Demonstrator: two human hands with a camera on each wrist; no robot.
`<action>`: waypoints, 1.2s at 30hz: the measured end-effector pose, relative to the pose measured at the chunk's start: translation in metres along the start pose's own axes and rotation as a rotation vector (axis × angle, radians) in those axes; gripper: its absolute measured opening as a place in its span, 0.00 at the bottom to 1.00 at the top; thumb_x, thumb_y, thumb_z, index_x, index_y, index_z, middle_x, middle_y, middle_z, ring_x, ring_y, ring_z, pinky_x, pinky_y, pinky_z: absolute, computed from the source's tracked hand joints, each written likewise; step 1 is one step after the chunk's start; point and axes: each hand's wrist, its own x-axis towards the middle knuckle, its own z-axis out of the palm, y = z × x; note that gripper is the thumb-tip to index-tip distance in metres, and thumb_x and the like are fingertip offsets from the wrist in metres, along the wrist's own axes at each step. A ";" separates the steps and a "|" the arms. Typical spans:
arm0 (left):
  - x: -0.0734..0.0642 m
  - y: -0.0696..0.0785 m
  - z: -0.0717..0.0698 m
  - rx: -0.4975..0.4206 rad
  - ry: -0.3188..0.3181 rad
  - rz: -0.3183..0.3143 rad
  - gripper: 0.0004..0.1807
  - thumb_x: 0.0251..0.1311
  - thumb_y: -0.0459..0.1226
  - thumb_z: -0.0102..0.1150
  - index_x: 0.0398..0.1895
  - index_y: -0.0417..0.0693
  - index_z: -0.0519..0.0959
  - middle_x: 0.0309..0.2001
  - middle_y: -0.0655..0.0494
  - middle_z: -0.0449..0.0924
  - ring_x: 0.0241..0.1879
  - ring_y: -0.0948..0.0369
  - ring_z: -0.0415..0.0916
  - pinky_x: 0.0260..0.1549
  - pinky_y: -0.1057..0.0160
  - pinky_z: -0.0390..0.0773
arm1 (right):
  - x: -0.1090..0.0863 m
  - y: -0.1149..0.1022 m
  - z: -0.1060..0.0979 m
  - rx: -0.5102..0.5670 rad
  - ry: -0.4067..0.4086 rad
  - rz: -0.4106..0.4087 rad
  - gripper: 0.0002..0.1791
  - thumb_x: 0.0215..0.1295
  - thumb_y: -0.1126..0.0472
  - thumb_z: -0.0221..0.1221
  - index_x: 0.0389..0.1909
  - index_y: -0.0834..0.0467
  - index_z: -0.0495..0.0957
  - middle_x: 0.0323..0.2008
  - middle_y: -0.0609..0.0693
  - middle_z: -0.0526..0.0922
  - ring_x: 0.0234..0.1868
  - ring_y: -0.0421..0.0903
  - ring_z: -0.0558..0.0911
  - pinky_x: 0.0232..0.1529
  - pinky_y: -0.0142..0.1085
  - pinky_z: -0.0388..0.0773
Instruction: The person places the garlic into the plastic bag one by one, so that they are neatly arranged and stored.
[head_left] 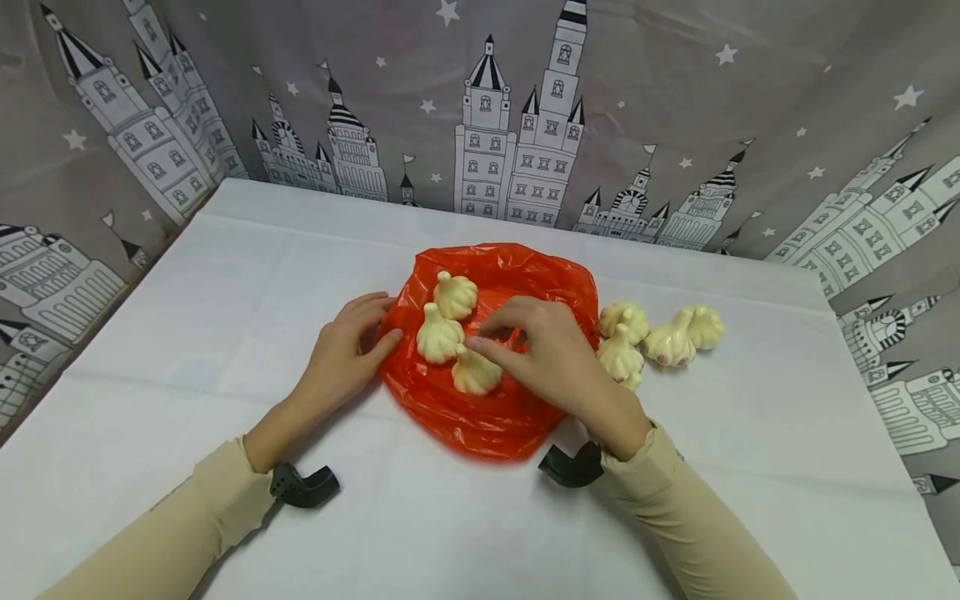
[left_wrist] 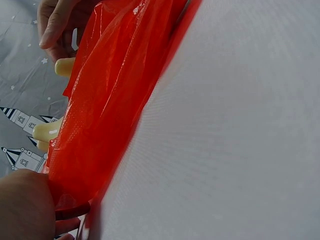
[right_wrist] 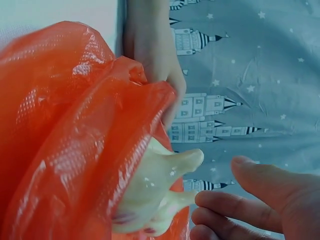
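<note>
A red plastic bag (head_left: pixel 465 429) lies spread open on the table, its rim raised around three garlic bulbs (head_left: pixel 439 335). My left hand (head_left: pixel 341 348) pinches the bag's left rim, with the thumb on the inner side and the fingers outside. Over the bag's right half hovers my right hand (head_left: pixel 551 354), thumb and fingers parted and nothing between them. Its thumb tip is close to the nearest bulb (head_left: pixel 477 372). In the right wrist view, the fingertips are beside a bulb's stem (right_wrist: pixel 182 199); whether they touch it I cannot tell.
Several more garlic bulbs (head_left: pixel 671 340) are clustered on the white table (head_left: pixel 780 400), just right of the bag. A grey curtain (head_left: pixel 660 75) printed with castles and stars hangs behind the table. Black wrist mounts (head_left: pixel 303 486) stick out below both sleeves.
</note>
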 end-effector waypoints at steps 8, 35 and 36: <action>-0.001 0.000 -0.001 0.005 0.016 0.022 0.10 0.70 0.35 0.62 0.48 0.37 0.84 0.68 0.39 0.78 0.74 0.43 0.68 0.73 0.33 0.66 | -0.014 0.010 -0.017 -0.003 0.047 0.018 0.08 0.67 0.53 0.72 0.42 0.52 0.91 0.37 0.43 0.90 0.40 0.40 0.85 0.41 0.45 0.84; 0.001 0.000 0.000 0.003 0.007 0.021 0.10 0.71 0.35 0.63 0.49 0.37 0.84 0.68 0.39 0.78 0.74 0.44 0.68 0.73 0.34 0.65 | -0.096 0.064 -0.087 -0.173 0.268 0.072 0.06 0.62 0.63 0.75 0.38 0.49 0.92 0.33 0.40 0.90 0.29 0.33 0.83 0.34 0.22 0.79; 0.001 0.000 0.000 0.003 0.007 0.020 0.11 0.70 0.35 0.63 0.49 0.37 0.84 0.68 0.39 0.78 0.74 0.44 0.68 0.73 0.34 0.65 | -0.098 0.065 -0.089 -0.175 0.275 0.078 0.06 0.62 0.63 0.75 0.38 0.49 0.92 0.34 0.40 0.90 0.29 0.33 0.83 0.34 0.22 0.79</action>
